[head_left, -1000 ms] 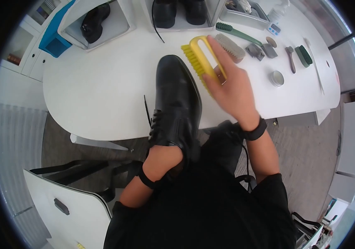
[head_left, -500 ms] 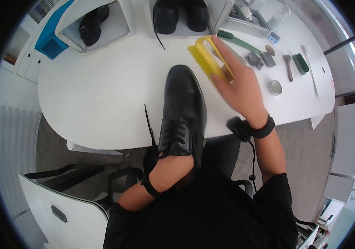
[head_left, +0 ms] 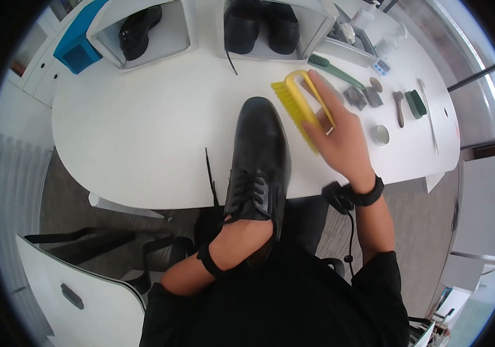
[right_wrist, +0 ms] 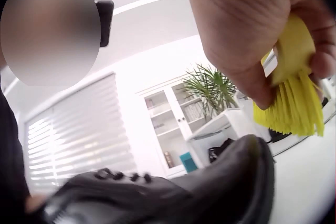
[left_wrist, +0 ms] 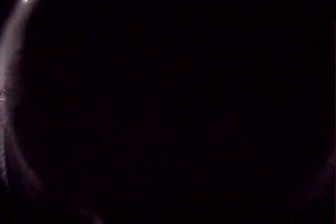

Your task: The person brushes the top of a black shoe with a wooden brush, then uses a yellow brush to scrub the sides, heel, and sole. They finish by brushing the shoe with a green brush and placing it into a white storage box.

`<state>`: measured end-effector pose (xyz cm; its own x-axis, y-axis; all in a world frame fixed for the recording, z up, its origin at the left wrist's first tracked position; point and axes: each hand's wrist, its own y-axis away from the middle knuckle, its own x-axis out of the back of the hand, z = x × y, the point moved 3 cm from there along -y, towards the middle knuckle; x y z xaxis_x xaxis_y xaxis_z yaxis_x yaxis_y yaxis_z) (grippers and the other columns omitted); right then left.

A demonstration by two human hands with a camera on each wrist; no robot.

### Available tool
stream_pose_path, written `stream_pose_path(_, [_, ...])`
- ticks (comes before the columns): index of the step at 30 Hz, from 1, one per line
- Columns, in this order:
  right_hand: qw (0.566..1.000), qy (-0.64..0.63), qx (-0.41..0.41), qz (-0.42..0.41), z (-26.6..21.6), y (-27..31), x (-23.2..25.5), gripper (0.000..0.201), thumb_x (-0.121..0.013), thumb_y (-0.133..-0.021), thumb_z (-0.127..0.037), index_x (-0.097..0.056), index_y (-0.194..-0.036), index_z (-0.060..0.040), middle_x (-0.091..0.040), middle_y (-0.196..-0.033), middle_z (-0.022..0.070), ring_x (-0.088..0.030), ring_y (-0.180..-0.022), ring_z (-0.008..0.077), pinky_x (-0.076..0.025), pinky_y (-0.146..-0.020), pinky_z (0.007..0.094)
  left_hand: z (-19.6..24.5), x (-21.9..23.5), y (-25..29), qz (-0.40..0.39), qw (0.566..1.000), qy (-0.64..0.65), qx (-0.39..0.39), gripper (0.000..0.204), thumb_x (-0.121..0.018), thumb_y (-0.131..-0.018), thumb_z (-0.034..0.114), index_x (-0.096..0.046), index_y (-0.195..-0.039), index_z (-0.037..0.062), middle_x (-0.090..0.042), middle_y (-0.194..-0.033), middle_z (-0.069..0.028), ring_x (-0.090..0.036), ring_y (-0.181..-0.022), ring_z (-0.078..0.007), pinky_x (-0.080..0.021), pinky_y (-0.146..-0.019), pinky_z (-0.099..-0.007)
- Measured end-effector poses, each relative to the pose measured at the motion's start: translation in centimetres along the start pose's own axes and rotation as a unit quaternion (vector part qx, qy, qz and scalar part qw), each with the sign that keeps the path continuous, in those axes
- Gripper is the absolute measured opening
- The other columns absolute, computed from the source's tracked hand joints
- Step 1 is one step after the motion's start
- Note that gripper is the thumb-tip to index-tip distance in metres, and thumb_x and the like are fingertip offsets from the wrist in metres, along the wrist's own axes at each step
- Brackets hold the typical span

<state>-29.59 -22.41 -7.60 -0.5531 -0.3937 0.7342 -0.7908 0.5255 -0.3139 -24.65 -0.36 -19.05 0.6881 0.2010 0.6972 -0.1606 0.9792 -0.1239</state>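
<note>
A black lace-up shoe (head_left: pixel 262 144) is held with its toe pointing away from the body, over the table's front edge. My left hand (head_left: pixel 242 240) is pushed into its opening, and the fingers are hidden inside. The left wrist view is almost wholly dark. My right hand (head_left: pixel 346 139) grips a yellow brush (head_left: pixel 300 107) by its looped handle, to the right of the toe, with bristles facing left towards the shoe. In the right wrist view, the brush (right_wrist: pixel 291 103) hangs from the thumb and fingers, bristles down, apart from the shoe's toe (right_wrist: pixel 252 176).
Boxes holding black shoes stand at the back of the white table (head_left: pixel 143 127). To the right lie a green-handled brush (head_left: pixel 334 70), a round tin (head_left: pixel 381 135), a small brown brush (head_left: pixel 398 109), a green brush (head_left: pixel 416 104) and a metal tray (head_left: pixel 351 51). A loose lace (head_left: pixel 210 173) hangs beside the shoe.
The head view has shifted somewhat. My left hand has drawn the shoe slightly towards the body and turned it, so the laces face up more. My right hand keeps its grip on the brush near the toe.
</note>
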Motion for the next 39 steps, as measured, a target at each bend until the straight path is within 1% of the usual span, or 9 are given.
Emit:
stream_pose_path(3, [0.996, -0.038, -0.012, -0.074, -2.4, 0.6, 0.9, 0.085, -0.070, -0.082, 0.001, -0.041, -0.159, -0.0189, -0.073, -0.124, 0.0126, -0.053, -0.063, 0.0150, -0.050, -0.066, 0.0278, 2.0, 1.7, -0.3, -0.136, 0.985, -0.086, 0.058, 0.019, -0.060, -0.090, 0.011, -0.066, -0.104, 0.0000, -0.069, -0.094, -0.0208, -0.070, -0.085, -0.0382, -0.058, -0.073, -0.0450])
stream_pose_path(9, [0.958, 0.078, 0.074, -0.264, -3.7, -0.9, -0.7, 0.079, -0.069, -0.081, -0.006, -0.046, -0.154, -0.0242, -0.072, -0.103, 0.0226, -0.069, -0.087, 0.0416, -0.058, -0.074, 0.0471, 2.3, 2.1, -0.4, -0.172, 0.981, -0.048, 0.070, 0.008, -0.059, -0.089, 0.010, -0.064, -0.093, 0.0048, -0.071, -0.083, -0.0156, -0.074, -0.081, -0.0331, -0.056, -0.076, -0.0502])
stream_pose_path(13, [0.975, 0.181, 0.127, -0.022, -2.6, -3.6, 0.8, 0.080, -0.068, -0.081, -0.007, -0.043, -0.155, -0.0252, -0.071, -0.087, 0.0207, -0.069, -0.078, 0.0397, -0.057, -0.068, 0.0465, 1.5, 1.0, -0.1, -0.119, 0.991, -0.026, 0.050, 0.008, -0.059, -0.089, 0.010, -0.064, -0.094, 0.0051, -0.071, -0.084, -0.0151, -0.074, -0.081, -0.0324, -0.057, -0.076, -0.0487])
stream_pose_path(19, [0.953, 0.005, 0.120, -0.279, -4.1, -1.3, -1.4, 0.080, -0.069, -0.079, -0.005, -0.046, -0.154, -0.0238, -0.072, -0.089, 0.0192, -0.069, -0.078, 0.0418, -0.057, -0.071, 0.0454, 2.0, 0.6, -0.3, -0.137, 0.988, -0.038, 0.062, 0.007, -0.060, -0.089, 0.009, -0.064, -0.093, 0.0055, -0.071, -0.083, -0.0138, -0.073, -0.078, -0.0307, -0.058, -0.074, -0.0461])
stream_pose_path(22, [0.958, 0.250, 0.136, -0.033, -3.3, -3.3, -0.8, 0.082, -0.071, -0.079, -0.006, -0.044, -0.155, -0.0241, -0.066, -0.076, 0.0206, -0.065, -0.070, 0.0432, -0.054, -0.067, 0.0496, 1.9, 0.7, -0.2, -0.096, 0.994, -0.048, 0.027, 0.007, -0.059, -0.089, 0.009, -0.063, -0.092, 0.0049, -0.070, -0.081, -0.0141, -0.074, -0.076, -0.0300, -0.059, -0.073, -0.0461])
stream_pose_path(31, [0.962, -0.068, 0.105, -0.241, -2.0, -1.5, -0.8, 0.081, -0.069, -0.081, -0.004, -0.045, -0.155, -0.0237, -0.073, -0.099, 0.0196, -0.069, -0.079, 0.0404, -0.057, -0.071, 0.0424, 2.1, 0.6, -0.4, -0.121, 0.988, -0.072, 0.062, 0.005, -0.060, -0.088, 0.008, -0.062, -0.090, 0.0039, -0.070, -0.079, -0.0146, -0.073, -0.073, -0.0309, -0.059, -0.069, -0.0437])
stream_pose_path(33, [0.969, 0.235, 0.038, -0.064, -0.6, -2.8, 0.9, 0.082, -0.070, -0.081, -0.003, -0.043, -0.156, -0.0222, -0.073, -0.104, 0.0209, -0.070, -0.082, 0.0410, -0.058, -0.074, 0.0412, 2.0, 0.5, -0.2, -0.085, 0.993, -0.065, 0.046, 0.005, -0.060, -0.088, 0.007, -0.062, -0.090, 0.0026, -0.070, -0.080, -0.0154, -0.074, -0.074, -0.0316, -0.059, -0.066, -0.0438])
stream_pose_path(35, [0.972, 0.214, 0.092, 0.005, -0.5, -2.8, 1.7, 0.083, -0.071, -0.081, -0.002, -0.042, -0.156, -0.0207, -0.072, -0.103, 0.0223, -0.070, -0.082, 0.0416, -0.058, -0.074, 0.0415, 2.2, 0.8, -0.1, -0.097, 0.992, -0.064, 0.049, 0.005, -0.060, -0.088, 0.006, -0.062, -0.090, 0.0021, -0.070, -0.080, -0.0157, -0.074, -0.076, -0.0317, -0.059, -0.065, -0.0432])
stream_pose_path(39, [0.976, -0.043, 0.090, -0.192, -2.1, -0.3, 1.5, 0.082, -0.071, -0.084, -0.002, -0.040, -0.157, -0.0224, -0.069, -0.123, 0.0216, -0.069, -0.078, 0.0380, -0.057, -0.076, 0.0404, 2.2, 1.0, -0.4, -0.141, 0.985, -0.085, 0.061, 0.005, -0.060, -0.088, 0.006, -0.062, -0.090, 0.0019, -0.070, -0.083, -0.0167, -0.074, -0.078, -0.0322, -0.059, -0.063, -0.0416])
